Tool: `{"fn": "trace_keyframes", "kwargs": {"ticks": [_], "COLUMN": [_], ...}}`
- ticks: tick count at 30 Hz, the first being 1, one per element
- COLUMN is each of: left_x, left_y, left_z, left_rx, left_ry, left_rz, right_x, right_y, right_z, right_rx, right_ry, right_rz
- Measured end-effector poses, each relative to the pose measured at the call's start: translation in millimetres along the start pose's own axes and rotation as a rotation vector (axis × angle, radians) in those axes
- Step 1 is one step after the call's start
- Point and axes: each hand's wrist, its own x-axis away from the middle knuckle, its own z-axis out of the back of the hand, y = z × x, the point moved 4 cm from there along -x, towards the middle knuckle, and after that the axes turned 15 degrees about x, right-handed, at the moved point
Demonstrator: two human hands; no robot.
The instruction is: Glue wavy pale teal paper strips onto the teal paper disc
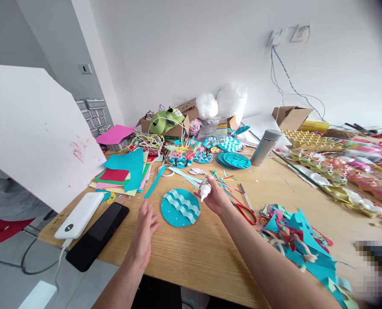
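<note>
A teal paper disc (pixel 180 207) with pale blue wavy strips glued across it lies on the wooden table (pixel 207 253) in front of me. My right hand (pixel 216 196) is closed round a small white glue bottle (pixel 205 188), tip tilted down toward the disc's right edge. My left hand (pixel 144 231) hovers just left of the disc, fingers stretched out, holding nothing.
A black phone (pixel 98 235) and a white power bank (pixel 80 215) lie at the near left. Red-handled scissors (pixel 246 207) sit right of my hand. Paper scraps (pixel 302 246), stacked coloured sheets (pixel 125 174), finished discs (pixel 234 160), a metal flask (pixel 265 147) and boxes crowd the table.
</note>
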Motion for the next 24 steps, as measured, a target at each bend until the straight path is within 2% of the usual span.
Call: {"fn": "trace_keyframes", "kwargs": {"ticks": [5,10,16,21,24], "left_x": [2,-13,-62,-104,-120], "left_y": [0,4,12,14,13], "left_z": [-3.0,-5.1,-21.7,-48.4,-65.2], "left_rx": [0.097,0.083,-0.031,-0.211,-0.27], "left_ry": [0.024,0.013,-0.007,-0.072,-0.187], "left_rz": [0.036,0.017,-0.004,-0.018,-0.012], "right_x": [-4,22,69,87,89], "right_y": [5,6,13,21,27], "right_z": [-5,7,18,5,-5], "right_rx": [0.043,0.009,-0.045,-0.08,-0.087], "right_ry": [0.0,-0.043,-0.117,-0.186,-0.219], "right_rz": [0.001,-0.097,-0.143,-0.162,-0.157]}}
